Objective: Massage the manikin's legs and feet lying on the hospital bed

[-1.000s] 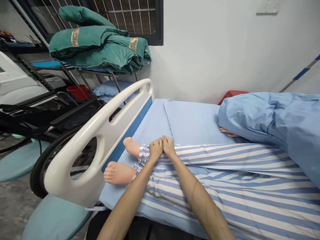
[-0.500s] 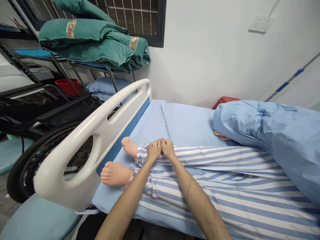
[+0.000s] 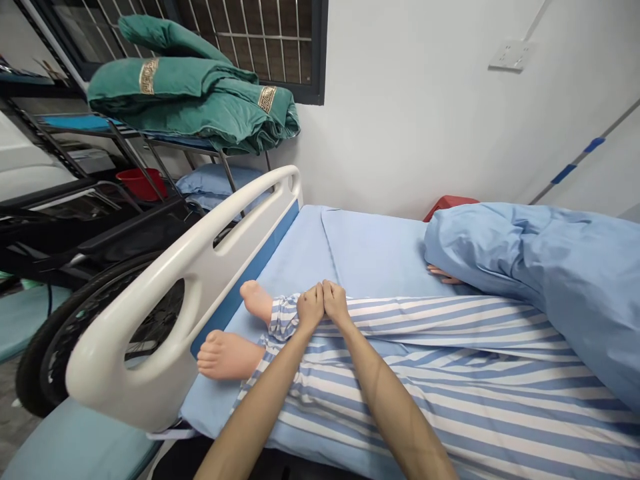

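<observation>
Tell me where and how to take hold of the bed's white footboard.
Probably the footboard's rounded top rail, at its nearer end, coming from the near side: the board is cut through beneath it, so a grip could wrap around.

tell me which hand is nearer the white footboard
Left. The left hand is curled over the striped trousers, on the side toward the white footboard; the right hand is curled beside it, farther from the footboard.
</observation>
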A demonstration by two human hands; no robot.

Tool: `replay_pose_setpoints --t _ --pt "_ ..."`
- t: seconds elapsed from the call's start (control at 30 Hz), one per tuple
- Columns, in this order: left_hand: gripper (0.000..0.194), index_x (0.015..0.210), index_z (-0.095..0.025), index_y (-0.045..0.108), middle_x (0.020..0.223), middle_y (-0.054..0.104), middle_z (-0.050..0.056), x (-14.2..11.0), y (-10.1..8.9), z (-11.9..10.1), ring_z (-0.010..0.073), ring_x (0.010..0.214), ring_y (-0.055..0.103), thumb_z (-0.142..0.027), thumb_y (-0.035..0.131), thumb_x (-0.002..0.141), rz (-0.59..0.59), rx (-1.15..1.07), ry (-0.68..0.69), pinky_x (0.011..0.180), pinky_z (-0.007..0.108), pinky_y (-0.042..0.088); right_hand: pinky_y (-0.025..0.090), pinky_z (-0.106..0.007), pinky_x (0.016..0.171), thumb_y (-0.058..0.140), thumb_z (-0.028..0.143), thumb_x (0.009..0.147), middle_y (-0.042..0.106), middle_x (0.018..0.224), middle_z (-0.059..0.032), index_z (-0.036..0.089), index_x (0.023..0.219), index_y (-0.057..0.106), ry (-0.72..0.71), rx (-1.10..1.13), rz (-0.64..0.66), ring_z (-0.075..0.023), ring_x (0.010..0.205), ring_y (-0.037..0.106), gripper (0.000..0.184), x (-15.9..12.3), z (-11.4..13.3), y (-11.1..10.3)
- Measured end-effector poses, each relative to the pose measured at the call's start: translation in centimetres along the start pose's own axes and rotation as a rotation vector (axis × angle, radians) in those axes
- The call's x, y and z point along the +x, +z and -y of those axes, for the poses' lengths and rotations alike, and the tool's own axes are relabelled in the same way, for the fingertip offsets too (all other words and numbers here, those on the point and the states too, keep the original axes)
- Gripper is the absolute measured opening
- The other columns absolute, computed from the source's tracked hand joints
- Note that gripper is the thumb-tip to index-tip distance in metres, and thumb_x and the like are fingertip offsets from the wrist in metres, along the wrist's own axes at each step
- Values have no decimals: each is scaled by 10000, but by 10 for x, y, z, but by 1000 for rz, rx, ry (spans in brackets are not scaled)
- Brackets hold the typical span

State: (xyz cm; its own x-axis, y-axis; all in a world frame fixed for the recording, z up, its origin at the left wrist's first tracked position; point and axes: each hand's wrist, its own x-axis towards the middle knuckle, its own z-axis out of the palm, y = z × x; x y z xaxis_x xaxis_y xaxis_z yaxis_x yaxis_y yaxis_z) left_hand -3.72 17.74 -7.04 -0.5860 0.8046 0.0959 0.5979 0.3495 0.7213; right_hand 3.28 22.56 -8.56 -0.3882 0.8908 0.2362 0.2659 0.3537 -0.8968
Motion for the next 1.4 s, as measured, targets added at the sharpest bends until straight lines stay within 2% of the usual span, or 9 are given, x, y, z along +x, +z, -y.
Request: replay_pose_setpoints --t 0.13,0.3,0.47,0.73,0.87,0.97,1.1,1.27,1.4 --pt "482 916 -164 699 963 741 143 -5 5 4 208 890 660 -292 254 1051 33 139 -15 833 300 440 335 -265 598 367 324 994 565 597 -8 234 596 437 9 -138 44 -159 607 500 414 5 8 -3" --pt "472 1007 -155 703 1003 746 143 -2 3 7 215 915 669 -227 237 1040 44 135 -4 844 307 442 339 -281 636 441 316 995 647 675 -51 231 646 515 -53 -364 133 -180 654 551 367 7 16 -9" --pt "433 826 -190 672 885 740 105 -2 1 3 197 823 643 -298 307 1032 29 63 -17 786 298 431 352 -276 640 333 339 1012 630 662 -35 230 662 515 -7 -237 43 -172 642 532 410 -2 5 -5" --pt "465 580 -208 449 616 577 7 8 -1 -45 130 626 505 -335 322 1009 -64 -195 -18 633 260 374 398 -262 622 308 445 969 598 646 -19 213 651 504 72 158 -23 -160 657 528 439 5 -6 -12" --pt "475 572 -208 443 578 554 5 5 4 -31 133 621 489 -319 314 1016 -52 -161 -50 638 260 375 373 -262 598 326 442 965 534 583 6 223 614 459 43 124 -32 -148 616 480 434 4 -7 -11" --pt "472 614 -203 520 668 645 42 -2 8 -14 150 685 551 -309 316 1026 -21 -38 -55 709 276 395 339 -265 578 341 418 972 483 545 23 237 584 398 31 52 -37 -141 578 441 432 2 -4 -8" --pt "473 715 -199 620 794 713 82 -6 9 -6 175 779 619 -319 297 1040 7 68 -76 773 284 416 333 -270 596 334 349 1004 529 578 4 238 599 401 51 -103 -14 -152 593 479 426 2 7 -9" --pt "498 755 -189 635 824 714 107 -2 7 -3 176 762 615 -275 235 1040 -20 -40 -76 734 286 426 330 -283 646 451 314 1003 660 710 -57 226 696 544 -54 -453 143 -181 674 567 333 9 24 -14" --pt "484 692 -204 568 740 673 72 -2 9 0 163 713 567 -295 240 1036 -29 -136 -66 716 285 424 336 -280 658 372 315 1028 678 742 -56 226 711 548 -64 -393 132 -179 692 577 374 7 17 -11"
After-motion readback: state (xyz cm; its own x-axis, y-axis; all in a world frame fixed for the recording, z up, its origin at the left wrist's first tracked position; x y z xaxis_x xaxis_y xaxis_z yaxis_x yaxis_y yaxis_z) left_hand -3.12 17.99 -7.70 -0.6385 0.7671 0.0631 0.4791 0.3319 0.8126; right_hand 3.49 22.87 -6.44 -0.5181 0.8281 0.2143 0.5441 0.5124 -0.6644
